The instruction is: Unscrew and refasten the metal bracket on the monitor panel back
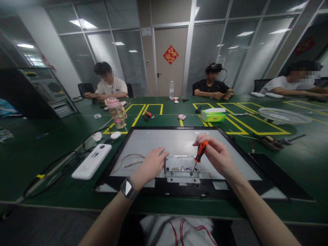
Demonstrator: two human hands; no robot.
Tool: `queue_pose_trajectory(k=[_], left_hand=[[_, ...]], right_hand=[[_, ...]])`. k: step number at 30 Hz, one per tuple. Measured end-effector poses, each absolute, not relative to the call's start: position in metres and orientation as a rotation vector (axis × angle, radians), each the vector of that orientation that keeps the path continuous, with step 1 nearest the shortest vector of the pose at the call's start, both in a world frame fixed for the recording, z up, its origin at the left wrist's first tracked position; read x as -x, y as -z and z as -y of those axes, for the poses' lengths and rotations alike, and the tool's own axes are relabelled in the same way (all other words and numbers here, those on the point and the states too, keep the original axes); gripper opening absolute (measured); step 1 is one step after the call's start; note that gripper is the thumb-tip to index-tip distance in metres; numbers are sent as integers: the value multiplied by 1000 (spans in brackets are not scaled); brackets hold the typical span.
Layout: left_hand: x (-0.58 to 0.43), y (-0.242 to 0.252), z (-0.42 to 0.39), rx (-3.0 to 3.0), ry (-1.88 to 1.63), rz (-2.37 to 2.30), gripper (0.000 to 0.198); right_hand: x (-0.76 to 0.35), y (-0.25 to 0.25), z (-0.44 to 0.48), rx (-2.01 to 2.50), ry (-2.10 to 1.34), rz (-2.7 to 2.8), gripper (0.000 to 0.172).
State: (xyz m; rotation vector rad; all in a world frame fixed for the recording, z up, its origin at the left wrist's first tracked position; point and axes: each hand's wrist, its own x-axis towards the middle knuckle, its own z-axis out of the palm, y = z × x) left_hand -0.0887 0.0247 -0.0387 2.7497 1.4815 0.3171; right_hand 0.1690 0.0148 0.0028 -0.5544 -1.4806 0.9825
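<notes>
A flat monitor panel (159, 138) with a black frame lies on the green table, its grey metal back facing up. Near its front edge sits a metal bracket (179, 162) with several video ports along its side. My right hand (215, 152) grips an orange and black screwdriver (201, 151), tilted, with its tip down at the bracket's lower right corner. Beside the bracket's left end my left hand (152, 164) lies flat with fingers stretched, the fingertips at its edge. Thin loose wires (130, 160) run over the panel left of that hand.
A white power bank (92, 161) and black cables (53, 171) lie on the left, near a pink-lidded bottle (116, 112). A green tissue pack (212, 115) stands behind the panel. At right are a dark flat strip (279, 174) and a white round grille (284, 115). Several people sit across the table.
</notes>
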Motion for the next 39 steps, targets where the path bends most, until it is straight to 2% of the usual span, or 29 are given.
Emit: queue_pose_trajectory(k=[3, 9, 18, 24, 33, 39], left_hand=[[89, 40, -25, -2744, -351, -1471, 40], [91, 43, -25, -2747, -390, -1461, 40], [90, 42, -25, -2766, -388, -1456, 39], [89, 40, -25, -2763, -345, -1473, 40], [90, 42, -25, -2756, -387, -1476, 40], [91, 44, -26, -2765, -391, -1457, 40]], right_hand=[[-169, -4, -15, 559, -936, 1487, 13], [-166, -8, -12, 529, -1052, 1432, 20], [-169, -7, -13, 481, -1010, 1430, 12], [-166, -10, -8, 516, -1144, 1395, 20], [-168, -5, -14, 528, -993, 1392, 15], [-166, -6, -11, 566, -1062, 1357, 22]])
